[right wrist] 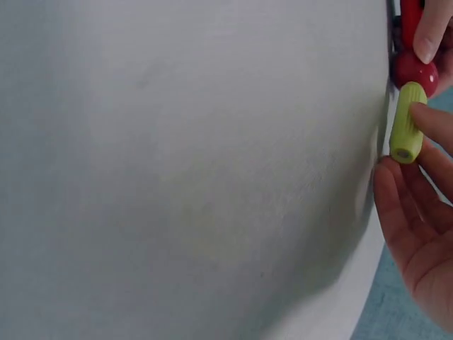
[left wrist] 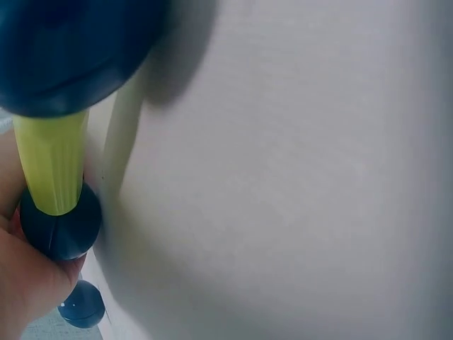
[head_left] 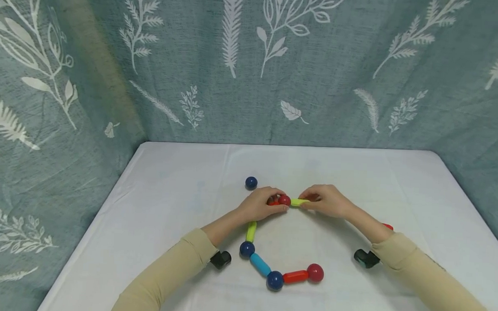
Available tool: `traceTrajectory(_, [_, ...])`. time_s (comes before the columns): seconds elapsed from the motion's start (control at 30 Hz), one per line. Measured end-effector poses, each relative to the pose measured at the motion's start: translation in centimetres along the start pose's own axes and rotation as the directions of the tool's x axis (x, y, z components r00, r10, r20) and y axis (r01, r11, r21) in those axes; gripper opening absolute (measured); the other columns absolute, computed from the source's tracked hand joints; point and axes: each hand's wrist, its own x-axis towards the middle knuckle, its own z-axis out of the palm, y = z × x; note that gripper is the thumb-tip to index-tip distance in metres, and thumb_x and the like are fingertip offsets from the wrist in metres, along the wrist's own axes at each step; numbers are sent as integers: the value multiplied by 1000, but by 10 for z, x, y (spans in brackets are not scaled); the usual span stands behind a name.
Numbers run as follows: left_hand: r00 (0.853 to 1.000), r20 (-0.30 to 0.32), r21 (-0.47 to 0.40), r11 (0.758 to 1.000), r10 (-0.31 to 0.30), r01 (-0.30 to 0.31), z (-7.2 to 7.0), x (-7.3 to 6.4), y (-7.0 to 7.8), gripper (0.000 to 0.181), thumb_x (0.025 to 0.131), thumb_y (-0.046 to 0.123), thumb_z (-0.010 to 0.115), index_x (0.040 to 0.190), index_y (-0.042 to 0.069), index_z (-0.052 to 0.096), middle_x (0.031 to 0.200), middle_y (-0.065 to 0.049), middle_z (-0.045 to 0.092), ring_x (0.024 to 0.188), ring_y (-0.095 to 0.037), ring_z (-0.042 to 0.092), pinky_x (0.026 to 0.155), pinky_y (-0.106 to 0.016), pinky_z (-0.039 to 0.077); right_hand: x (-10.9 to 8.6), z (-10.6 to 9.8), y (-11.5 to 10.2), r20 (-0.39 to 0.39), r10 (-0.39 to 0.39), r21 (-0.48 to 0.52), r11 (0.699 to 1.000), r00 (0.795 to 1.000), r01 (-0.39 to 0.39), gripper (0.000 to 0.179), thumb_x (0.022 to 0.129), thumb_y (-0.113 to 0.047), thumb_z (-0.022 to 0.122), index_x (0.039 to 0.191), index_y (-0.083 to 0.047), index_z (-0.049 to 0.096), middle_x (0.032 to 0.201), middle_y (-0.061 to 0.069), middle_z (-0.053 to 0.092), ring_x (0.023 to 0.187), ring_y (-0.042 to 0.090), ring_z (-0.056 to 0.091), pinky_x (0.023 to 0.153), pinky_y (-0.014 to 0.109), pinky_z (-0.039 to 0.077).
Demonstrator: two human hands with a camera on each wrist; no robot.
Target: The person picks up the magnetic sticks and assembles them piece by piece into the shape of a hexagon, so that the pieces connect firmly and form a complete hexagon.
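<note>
My left hand (head_left: 260, 205) grips the end of a chain of balls and rods, its fingertips around a red ball (head_left: 284, 200) and a red rod (head_left: 274, 203). A yellow-green rod (right wrist: 406, 124) touches that ball, and my right hand (head_left: 327, 201) pinches it between thumb and fingers. Under the left wrist, the chain runs on through a dark blue ball (left wrist: 60, 223), another yellow-green rod (head_left: 251, 232), a blue ball (head_left: 247, 249), a light blue rod (head_left: 260, 265), a blue ball (head_left: 275, 281), a red rod (head_left: 295, 276) and a red ball (head_left: 315, 272).
A loose dark blue ball (head_left: 251, 183) lies beyond my left hand. Part of a red piece (head_left: 388, 226) shows behind the right forearm. Black devices (head_left: 221, 260) sit at both wrists. A white-covered table (head_left: 182, 171) meets a green leaf-patterned curtain (head_left: 242, 109).
</note>
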Motion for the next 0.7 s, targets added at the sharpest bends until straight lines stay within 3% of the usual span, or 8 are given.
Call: traceTrajectory(0.7, [992, -125, 24, 999, -35, 39, -2, -17, 0, 38, 85, 31, 75, 113, 6, 67, 94, -3, 62, 82, -14, 55, 70, -25, 47, 16, 13, -13, 36, -30, 82, 996, 999, 27, 21, 85, -7, 74, 106, -6, 71, 101, 3, 69, 92, 19, 64, 77, 29, 53])
